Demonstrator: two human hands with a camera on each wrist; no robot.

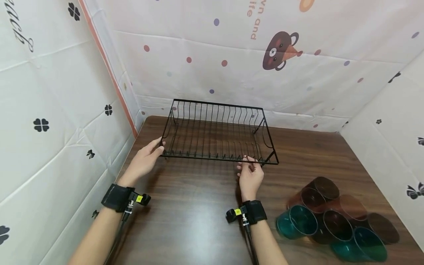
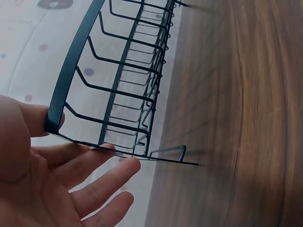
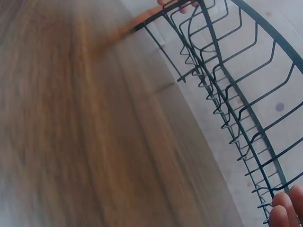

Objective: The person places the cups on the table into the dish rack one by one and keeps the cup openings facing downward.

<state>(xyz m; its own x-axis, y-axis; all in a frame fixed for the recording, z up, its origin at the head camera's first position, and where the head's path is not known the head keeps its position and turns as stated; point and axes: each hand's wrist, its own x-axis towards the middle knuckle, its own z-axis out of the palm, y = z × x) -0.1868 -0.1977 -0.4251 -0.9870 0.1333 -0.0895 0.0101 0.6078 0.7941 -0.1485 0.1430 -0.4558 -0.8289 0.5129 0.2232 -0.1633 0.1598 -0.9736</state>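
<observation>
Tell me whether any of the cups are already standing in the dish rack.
No: the dish rack holds nothing, and the cups lie on their sides in a cluster on the table at the right.

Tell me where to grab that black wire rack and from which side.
Grip the wire rack by its near rail, coming from the front table edge. That bar is plain and faces the person; the left hand already touches its left corner, the right hand pinches it near the right.
</observation>
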